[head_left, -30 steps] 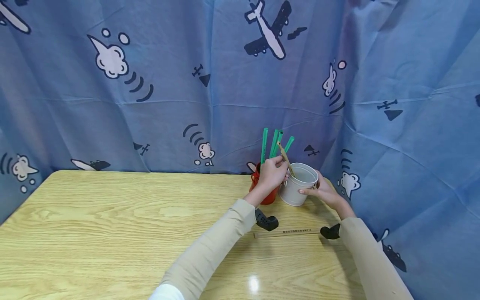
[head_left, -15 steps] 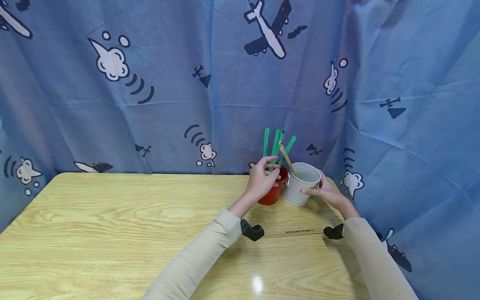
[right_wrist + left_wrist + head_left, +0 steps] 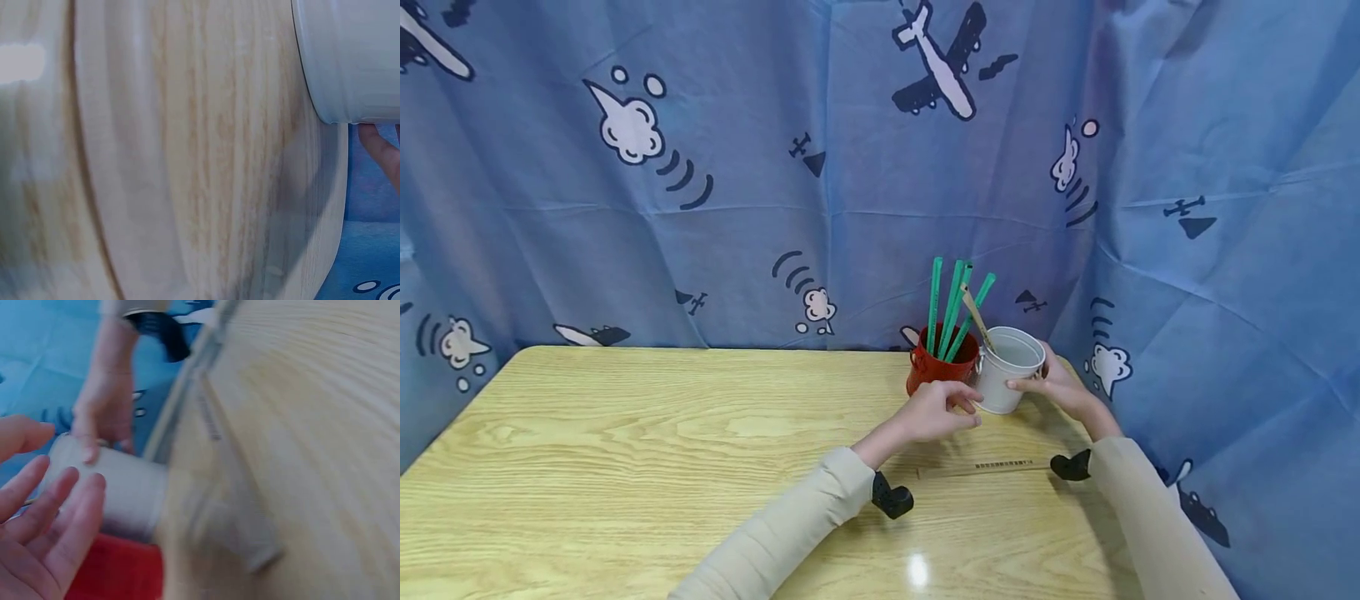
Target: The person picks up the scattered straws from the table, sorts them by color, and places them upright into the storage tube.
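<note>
My right hand (image 3: 1062, 390) holds the white bucket (image 3: 997, 388) by its right side, thumb on the near wall. A tan paper-sleeved stick (image 3: 977, 317), like wrapped chopsticks, leans inside it against the left rim. Touching or close beside it stands a red bucket (image 3: 925, 377) with several green sleeved sticks (image 3: 951, 310). My left hand (image 3: 934, 413) hovers in front of the red bucket, holding nothing; its fingers look loose in the left wrist view. Another tan sleeved stick (image 3: 985, 469) with printed marks lies flat on the table, nearer than both buckets.
The wood-grain table (image 3: 662, 467) stretches far to the left. A blue curtain (image 3: 737, 167) with airplane prints hangs along the back and right edges, close behind the buckets. A black wrist device (image 3: 891, 496) sits on the left wrist, another (image 3: 1070, 466) on the right.
My left hand has let go of the tan stick in the white bucket and moved left, then down toward the stick on the table. My right hand keeps holding the bucket.
</note>
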`<action>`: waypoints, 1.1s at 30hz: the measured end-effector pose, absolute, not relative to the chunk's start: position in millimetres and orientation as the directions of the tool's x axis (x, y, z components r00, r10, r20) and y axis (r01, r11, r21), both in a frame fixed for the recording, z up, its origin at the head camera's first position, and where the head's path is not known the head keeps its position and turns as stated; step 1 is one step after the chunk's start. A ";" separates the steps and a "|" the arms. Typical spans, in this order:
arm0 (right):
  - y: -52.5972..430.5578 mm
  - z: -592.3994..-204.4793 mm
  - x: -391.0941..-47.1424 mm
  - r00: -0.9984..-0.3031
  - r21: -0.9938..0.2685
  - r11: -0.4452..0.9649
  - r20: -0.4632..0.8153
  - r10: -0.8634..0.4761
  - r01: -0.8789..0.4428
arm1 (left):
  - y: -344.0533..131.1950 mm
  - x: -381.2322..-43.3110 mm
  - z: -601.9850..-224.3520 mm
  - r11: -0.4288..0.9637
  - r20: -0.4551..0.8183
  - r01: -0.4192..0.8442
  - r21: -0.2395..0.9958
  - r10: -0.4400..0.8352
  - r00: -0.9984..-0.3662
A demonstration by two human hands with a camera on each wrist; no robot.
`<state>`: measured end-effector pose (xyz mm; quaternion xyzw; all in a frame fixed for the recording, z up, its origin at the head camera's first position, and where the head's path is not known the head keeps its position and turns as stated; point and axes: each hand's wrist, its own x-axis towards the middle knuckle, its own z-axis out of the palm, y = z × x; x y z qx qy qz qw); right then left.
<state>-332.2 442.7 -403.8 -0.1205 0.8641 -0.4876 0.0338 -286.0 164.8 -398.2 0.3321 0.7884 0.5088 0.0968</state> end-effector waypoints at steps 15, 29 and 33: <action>442.3 -404.9 -330.7 -0.972 -0.845 0.507 0.056 -0.230 -0.169 | 188.6 -269.8 -416.7 0.523 -0.056 0.544 0.656 0.752 -0.657; 443.4 -407.0 -332.1 -0.971 -0.847 0.504 0.058 -0.231 -0.171 | 201.9 -263.0 -424.7 0.647 -0.056 0.599 0.472 0.700 -0.712; 442.8 -405.5 -331.7 -0.971 -0.849 0.499 0.063 -0.231 -0.174 | 200.0 -264.0 -425.0 0.656 -0.056 0.591 0.470 0.690 -0.721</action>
